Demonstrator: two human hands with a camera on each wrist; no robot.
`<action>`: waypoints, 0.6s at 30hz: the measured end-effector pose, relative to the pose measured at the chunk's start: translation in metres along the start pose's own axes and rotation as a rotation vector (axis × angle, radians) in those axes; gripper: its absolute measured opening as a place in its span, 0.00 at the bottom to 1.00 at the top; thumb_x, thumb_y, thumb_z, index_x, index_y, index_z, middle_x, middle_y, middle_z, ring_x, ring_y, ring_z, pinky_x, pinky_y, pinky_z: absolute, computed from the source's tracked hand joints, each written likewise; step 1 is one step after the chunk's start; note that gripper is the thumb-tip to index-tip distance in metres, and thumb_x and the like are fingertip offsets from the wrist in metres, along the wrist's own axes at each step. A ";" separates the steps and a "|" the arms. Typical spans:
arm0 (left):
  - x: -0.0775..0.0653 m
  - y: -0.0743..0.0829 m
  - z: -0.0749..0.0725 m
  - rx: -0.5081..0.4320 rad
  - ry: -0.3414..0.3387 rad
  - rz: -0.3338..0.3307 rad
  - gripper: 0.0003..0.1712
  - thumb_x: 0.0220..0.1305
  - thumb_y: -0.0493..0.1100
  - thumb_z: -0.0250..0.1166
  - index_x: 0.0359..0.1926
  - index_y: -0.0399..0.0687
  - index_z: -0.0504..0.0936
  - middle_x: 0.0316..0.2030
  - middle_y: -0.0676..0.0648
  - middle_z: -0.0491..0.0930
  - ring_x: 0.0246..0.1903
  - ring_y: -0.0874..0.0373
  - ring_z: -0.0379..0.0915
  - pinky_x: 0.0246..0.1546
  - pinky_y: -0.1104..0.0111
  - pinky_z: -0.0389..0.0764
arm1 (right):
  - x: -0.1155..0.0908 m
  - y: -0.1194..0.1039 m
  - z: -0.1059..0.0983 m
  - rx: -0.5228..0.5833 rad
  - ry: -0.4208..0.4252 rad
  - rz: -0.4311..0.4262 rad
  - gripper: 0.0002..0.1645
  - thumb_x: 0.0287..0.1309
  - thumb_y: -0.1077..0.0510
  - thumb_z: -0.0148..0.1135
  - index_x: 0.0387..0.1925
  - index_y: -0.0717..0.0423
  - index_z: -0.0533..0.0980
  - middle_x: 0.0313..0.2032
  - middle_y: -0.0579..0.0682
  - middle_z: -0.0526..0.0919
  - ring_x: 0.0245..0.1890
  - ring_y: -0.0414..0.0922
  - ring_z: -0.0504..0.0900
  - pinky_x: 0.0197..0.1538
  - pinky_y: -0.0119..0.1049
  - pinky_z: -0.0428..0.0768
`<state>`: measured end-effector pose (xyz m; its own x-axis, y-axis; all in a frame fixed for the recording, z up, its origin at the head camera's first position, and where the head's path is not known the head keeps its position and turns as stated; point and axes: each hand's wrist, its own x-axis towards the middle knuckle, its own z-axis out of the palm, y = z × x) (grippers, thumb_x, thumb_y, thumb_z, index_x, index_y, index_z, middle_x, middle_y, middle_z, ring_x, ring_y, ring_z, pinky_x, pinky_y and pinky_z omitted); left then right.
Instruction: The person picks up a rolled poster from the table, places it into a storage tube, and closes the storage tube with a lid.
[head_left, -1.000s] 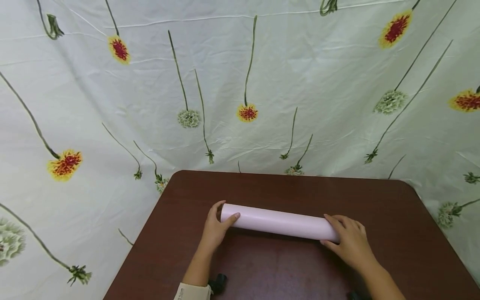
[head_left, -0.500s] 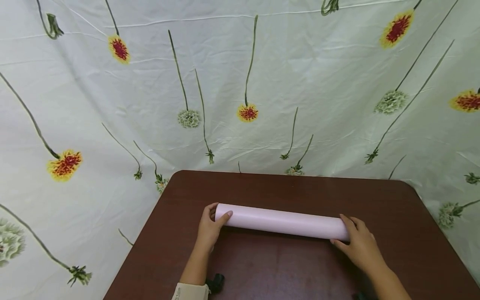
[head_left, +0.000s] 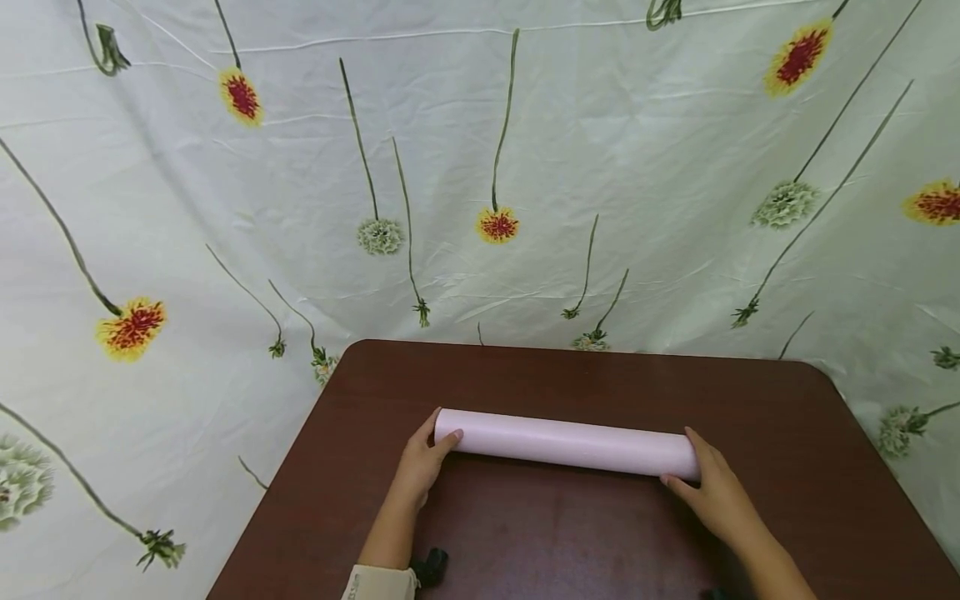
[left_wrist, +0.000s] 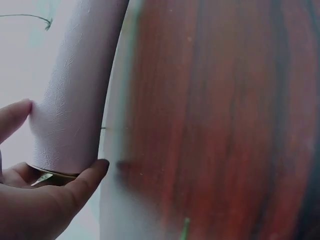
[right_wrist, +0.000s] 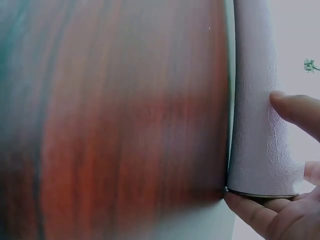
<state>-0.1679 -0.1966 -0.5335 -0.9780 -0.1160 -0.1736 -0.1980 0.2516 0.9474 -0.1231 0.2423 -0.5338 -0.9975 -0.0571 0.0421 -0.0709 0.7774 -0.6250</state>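
A pale pink roll (head_left: 566, 442) lies lengthwise across the brown table, its right end slightly nearer to me. Creased, leather-like texture shows on its surface in the left wrist view. My left hand (head_left: 420, 463) grips the left end, thumb on the near side and fingers around the far side and end. At the other end my right hand (head_left: 718, 493) holds the roll between thumb and fingers. In the right wrist view, fingers (right_wrist: 250, 209) curl under the roll's end rim. Whether the roll touches the tabletop I cannot tell.
The brown table (head_left: 555, 533) has rounded far corners. Behind it and to both sides hangs a white cloth (head_left: 645, 158) printed with flowers. A small black object (head_left: 432, 567) sits beside my left wrist, near the light sleeve cuff (head_left: 381, 582).
Both hands have moved apart, the right hand further right and the left slightly left. More of the roll's length shows between them. Over the last half second little has shifted.
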 end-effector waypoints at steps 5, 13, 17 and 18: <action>0.002 -0.005 -0.001 0.006 -0.049 -0.006 0.45 0.68 0.52 0.66 0.80 0.52 0.55 0.79 0.37 0.52 0.79 0.36 0.41 0.74 0.37 0.48 | 0.001 -0.001 0.000 0.027 -0.007 0.009 0.55 0.62 0.48 0.69 0.77 0.66 0.49 0.70 0.79 0.57 0.68 0.77 0.61 0.63 0.73 0.64; 0.006 -0.008 -0.001 -0.009 -0.108 0.002 0.47 0.70 0.50 0.65 0.81 0.49 0.50 0.77 0.33 0.53 0.66 0.34 0.69 0.70 0.41 0.63 | 0.006 0.001 0.001 0.060 -0.010 0.003 0.54 0.65 0.46 0.66 0.78 0.64 0.48 0.71 0.79 0.54 0.69 0.77 0.58 0.64 0.74 0.62; 0.008 -0.008 -0.002 -0.008 -0.142 0.007 0.46 0.72 0.49 0.63 0.81 0.51 0.47 0.77 0.31 0.51 0.62 0.33 0.74 0.68 0.42 0.68 | 0.007 0.002 0.001 0.069 -0.009 -0.008 0.53 0.67 0.45 0.65 0.78 0.64 0.47 0.71 0.79 0.53 0.68 0.77 0.59 0.64 0.74 0.63; 0.009 -0.008 -0.002 -0.014 -0.150 0.003 0.46 0.72 0.49 0.62 0.81 0.52 0.47 0.78 0.32 0.49 0.62 0.32 0.73 0.68 0.43 0.68 | 0.007 0.002 0.002 0.070 -0.009 -0.011 0.53 0.67 0.45 0.64 0.78 0.64 0.47 0.71 0.79 0.53 0.68 0.78 0.59 0.63 0.74 0.63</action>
<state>-0.1751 -0.2018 -0.5420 -0.9777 0.0303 -0.2077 -0.1947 0.2383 0.9515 -0.1300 0.2426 -0.5361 -0.9966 -0.0710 0.0427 -0.0811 0.7309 -0.6777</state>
